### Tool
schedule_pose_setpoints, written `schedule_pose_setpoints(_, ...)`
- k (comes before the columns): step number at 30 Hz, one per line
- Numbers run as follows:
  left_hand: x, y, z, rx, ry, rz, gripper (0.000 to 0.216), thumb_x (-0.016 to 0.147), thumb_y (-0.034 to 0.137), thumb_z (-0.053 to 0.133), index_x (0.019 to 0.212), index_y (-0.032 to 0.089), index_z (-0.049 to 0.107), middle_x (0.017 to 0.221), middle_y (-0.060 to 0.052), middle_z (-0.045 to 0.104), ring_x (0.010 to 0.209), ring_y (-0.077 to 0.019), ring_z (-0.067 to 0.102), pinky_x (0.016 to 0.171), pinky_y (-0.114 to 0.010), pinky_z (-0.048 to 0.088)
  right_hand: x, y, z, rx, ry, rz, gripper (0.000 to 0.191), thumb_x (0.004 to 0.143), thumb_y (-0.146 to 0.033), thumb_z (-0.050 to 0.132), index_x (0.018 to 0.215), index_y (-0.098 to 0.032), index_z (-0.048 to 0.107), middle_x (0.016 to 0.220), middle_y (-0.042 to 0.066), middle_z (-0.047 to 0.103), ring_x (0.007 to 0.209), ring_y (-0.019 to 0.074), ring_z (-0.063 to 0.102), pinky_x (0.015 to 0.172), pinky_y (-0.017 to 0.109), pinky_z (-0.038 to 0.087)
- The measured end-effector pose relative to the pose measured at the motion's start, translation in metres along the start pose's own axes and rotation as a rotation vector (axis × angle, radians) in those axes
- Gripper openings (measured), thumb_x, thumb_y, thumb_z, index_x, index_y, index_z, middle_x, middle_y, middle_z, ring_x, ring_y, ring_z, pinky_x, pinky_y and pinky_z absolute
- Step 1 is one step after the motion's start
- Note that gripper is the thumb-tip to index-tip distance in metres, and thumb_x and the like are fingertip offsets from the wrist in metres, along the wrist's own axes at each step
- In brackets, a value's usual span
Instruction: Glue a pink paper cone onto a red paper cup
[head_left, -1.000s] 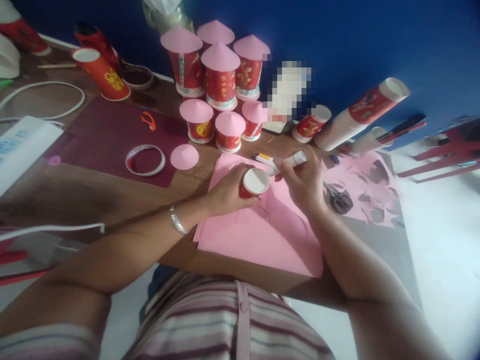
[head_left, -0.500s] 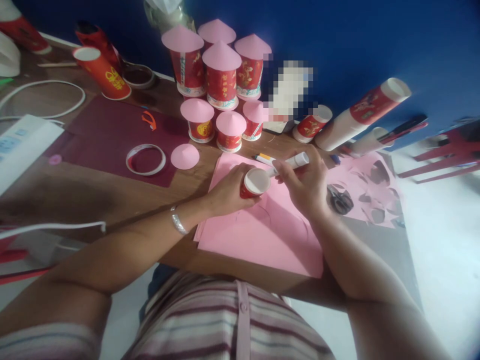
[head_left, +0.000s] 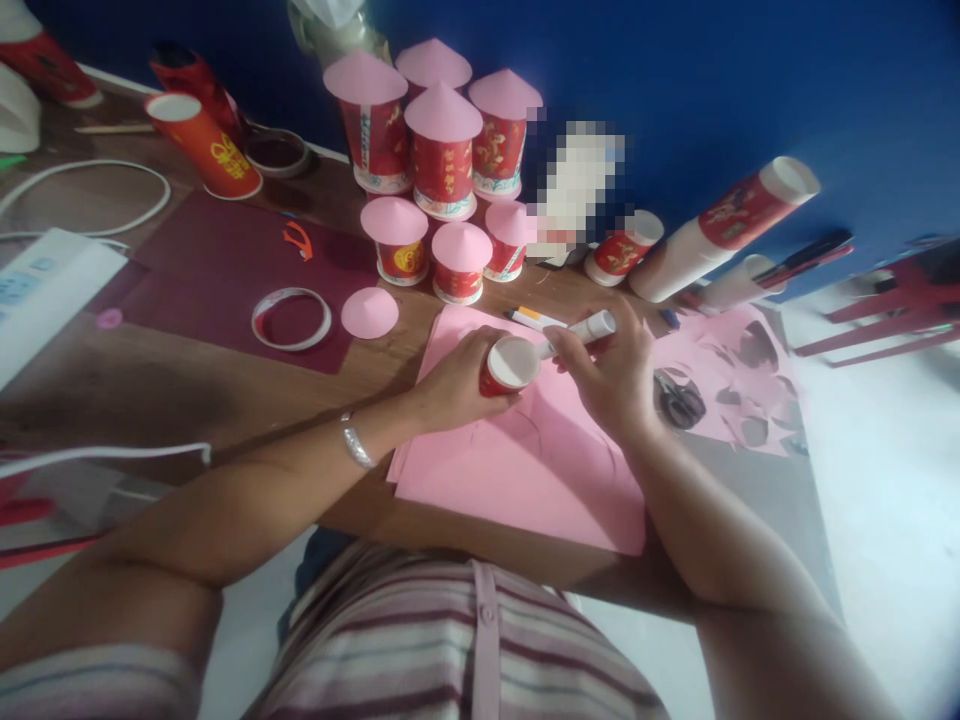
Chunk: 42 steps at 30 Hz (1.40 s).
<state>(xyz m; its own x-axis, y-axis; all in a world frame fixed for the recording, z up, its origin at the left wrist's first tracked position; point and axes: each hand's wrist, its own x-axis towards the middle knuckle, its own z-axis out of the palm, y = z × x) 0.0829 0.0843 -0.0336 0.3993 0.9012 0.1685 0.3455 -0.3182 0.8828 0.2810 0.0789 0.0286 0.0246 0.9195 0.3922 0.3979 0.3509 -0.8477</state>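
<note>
My left hand is wrapped round a small red paper cup, held upside down so its white base faces up. My right hand grips a white glue stick whose tip touches the cup's base rim. Both hands hover over a stack of pink paper sheets on the wooden table. A loose pink paper cone lies to the left of the sheets.
Several red cups capped with pink cones stand at the back. A tape ring lies on a dark red sheet. Scissors rest on pink scraps at right. Stacked cups lie by the blue wall. A pen lies near the hands.
The hands barely shifted; the glue stick's tip keeps working along the rim of the cup's base.
</note>
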Motion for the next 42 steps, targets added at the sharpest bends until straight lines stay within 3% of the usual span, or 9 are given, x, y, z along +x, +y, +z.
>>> schedule_pose_setpoints(9, 0.0, 0.0, 0.001, -0.001, 0.006, 0.023, 0.056, 0.071, 0.023, 0.087, 0.12, 0.019, 0.058, 0.124, -0.012, 0.069, 0.117, -0.0313, 0.067, 0.102, -0.05, 0.058, 0.003, 0.007, -0.002, -0.069, -0.014, 0.025, 0.035, 0.087, -0.048, 0.086, 0.083, -0.027, 0.059, 0.068, -0.003, 0.061, 0.057, 0.0154, 0.056, 0.054, 0.031, 0.045)
schedule_pose_setpoints(21, 0.0, 0.004, -0.003, 0.012, -0.027, 0.012, 0.05, 0.076, 0.024, 0.083, 0.118, 0.02, 0.057, 0.122, -0.011, 0.069, 0.112, -0.0299, 0.068, 0.095, -0.047, 0.06, 0.019, 0.001, 0.004, -0.235, -0.129, -0.115, 0.036, 0.09, -0.051, 0.082, 0.087, -0.026, 0.057, 0.073, -0.002, 0.061, 0.063, 0.0189, 0.061, 0.062, 0.037, 0.053)
schedule_pose_setpoints(32, -0.001, -0.002, 0.001, -0.001, 0.007, 0.072, 0.058, 0.074, 0.022, 0.085, 0.124, 0.019, 0.057, 0.129, -0.011, 0.069, 0.123, -0.0297, 0.066, 0.104, -0.048, 0.057, 0.009, 0.016, 0.0, -0.1, -0.042, -0.025, 0.039, 0.089, -0.053, 0.082, 0.084, -0.027, 0.054, 0.063, -0.005, 0.06, 0.049, 0.0146, 0.057, 0.045, 0.03, 0.044)
schedule_pose_setpoints(36, -0.001, 0.0, 0.001, 0.038, 0.018, 0.026, 0.055, 0.074, 0.024, 0.085, 0.121, 0.018, 0.058, 0.126, -0.012, 0.068, 0.117, -0.0294, 0.068, 0.1, -0.047, 0.058, -0.002, 0.011, -0.001, -0.055, 0.012, -0.046, 0.033, 0.091, -0.048, 0.081, 0.089, -0.027, 0.056, 0.072, -0.003, 0.063, 0.054, 0.0144, 0.061, 0.048, 0.03, 0.047)
schedule_pose_setpoints(42, 0.0, 0.006, -0.001, 0.037, 0.007, -0.011, 0.055, 0.073, 0.022, 0.086, 0.12, 0.019, 0.058, 0.125, -0.011, 0.068, 0.114, -0.0278, 0.068, 0.098, -0.044, 0.059, -0.009, 0.002, -0.001, -0.175, -0.027, -0.083, 0.029, 0.091, -0.04, 0.08, 0.086, -0.026, 0.055, 0.075, -0.002, 0.06, 0.06, 0.015, 0.059, 0.054, 0.031, 0.048)
